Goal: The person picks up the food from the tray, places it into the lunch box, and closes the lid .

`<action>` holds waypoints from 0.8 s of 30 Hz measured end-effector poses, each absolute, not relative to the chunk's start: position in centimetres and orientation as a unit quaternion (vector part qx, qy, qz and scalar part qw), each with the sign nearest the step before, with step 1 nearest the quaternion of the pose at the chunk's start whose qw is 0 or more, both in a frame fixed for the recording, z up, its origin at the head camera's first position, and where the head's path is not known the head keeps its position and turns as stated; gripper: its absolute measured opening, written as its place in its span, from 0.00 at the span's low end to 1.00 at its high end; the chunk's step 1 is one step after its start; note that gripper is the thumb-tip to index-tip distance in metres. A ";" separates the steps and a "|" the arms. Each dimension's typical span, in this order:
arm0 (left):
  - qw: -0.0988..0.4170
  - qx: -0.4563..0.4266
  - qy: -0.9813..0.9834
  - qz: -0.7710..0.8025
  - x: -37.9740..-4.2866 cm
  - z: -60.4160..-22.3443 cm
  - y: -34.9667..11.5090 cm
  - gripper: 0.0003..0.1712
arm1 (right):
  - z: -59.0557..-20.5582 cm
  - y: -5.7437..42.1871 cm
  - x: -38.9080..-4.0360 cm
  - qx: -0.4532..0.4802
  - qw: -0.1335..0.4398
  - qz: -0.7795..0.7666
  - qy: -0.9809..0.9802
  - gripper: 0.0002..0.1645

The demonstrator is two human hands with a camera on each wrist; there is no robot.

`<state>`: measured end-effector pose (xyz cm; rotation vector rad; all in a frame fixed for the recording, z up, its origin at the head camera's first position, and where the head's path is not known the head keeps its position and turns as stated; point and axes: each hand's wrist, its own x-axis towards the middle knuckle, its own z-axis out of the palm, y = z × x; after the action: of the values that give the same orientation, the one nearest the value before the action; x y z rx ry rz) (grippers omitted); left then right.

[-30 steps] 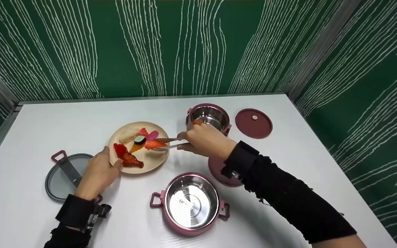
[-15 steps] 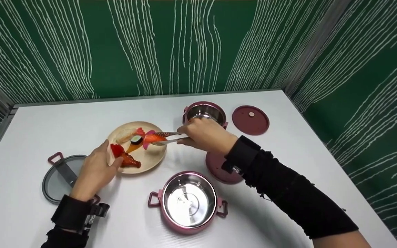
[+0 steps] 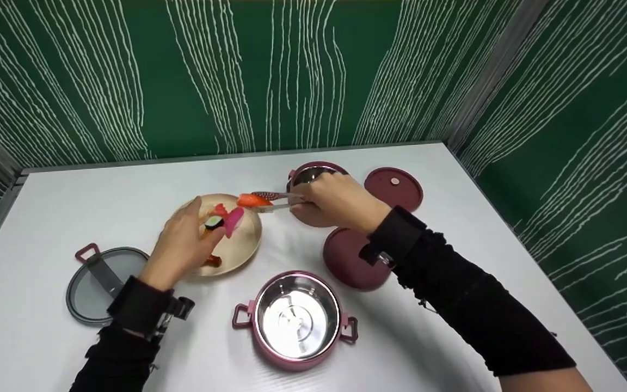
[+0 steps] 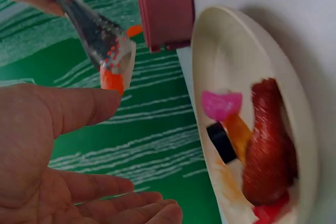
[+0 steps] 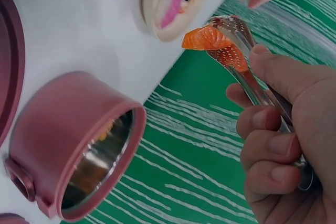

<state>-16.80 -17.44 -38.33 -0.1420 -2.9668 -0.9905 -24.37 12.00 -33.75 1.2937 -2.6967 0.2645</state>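
My right hand (image 3: pixel 340 198) grips metal tongs (image 5: pixel 252 88) with perforated ends. An orange piece of salmon (image 5: pixel 205 39) is pinched between those ends, raised between the plate and the far pink pot (image 5: pixel 79 114). Over the left side of the beige plate (image 3: pixel 257 239) is my left hand (image 3: pixel 183 239), fingers apart and holding nothing. On that plate lie a glossy drumstick (image 4: pixel 268 145), a pink slice (image 3: pixel 234 221), a small black-wrapped sushi roll (image 3: pixel 214 222), an orange-yellow strip (image 4: pixel 238 132) and some red pieces. Something orange shows inside the far pot.
Nearer me stands a second pink pot (image 3: pixel 272 348) with two handles and a bare steel inside. A dark red lid (image 3: pixel 393 190) lies at the far right, another lid (image 3: pixel 352 261) below my right wrist. At left lies a glass lid (image 3: pixel 123 267) with a grey strap.
My left hand has let go of the plate's rim and lifted above it. The tongs have raised the salmon off the plate toward the far pot.
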 end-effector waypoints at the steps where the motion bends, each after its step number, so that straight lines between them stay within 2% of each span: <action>1: 0.003 -0.050 -0.948 -0.314 -17.1 -38.1 -17.0 0.48 | -33.5 12.2 -24.4 0.425 0.070 0.089 -0.898 0.05; 5: -0.013 -0.063 -0.949 -0.309 -18.1 -37.6 -15.4 0.48 | -32.6 13.3 -24.7 0.400 0.059 0.093 -0.910 0.08; 9: -0.052 -0.061 -0.947 -0.312 -19.3 -37.6 -14.0 0.48 | -32.2 14.2 -25.1 0.377 0.050 0.087 -0.921 0.10; 24: -0.104 -0.091 -0.942 -0.306 -23.5 -38.0 -8.1 0.48 | -34.3 17.5 -27.6 0.281 0.107 0.073 -0.951 0.15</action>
<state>-23.45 -8.09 -37.98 -0.3077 -3.1721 -1.0291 -27.56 17.55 -34.29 0.8284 -2.7992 0.2143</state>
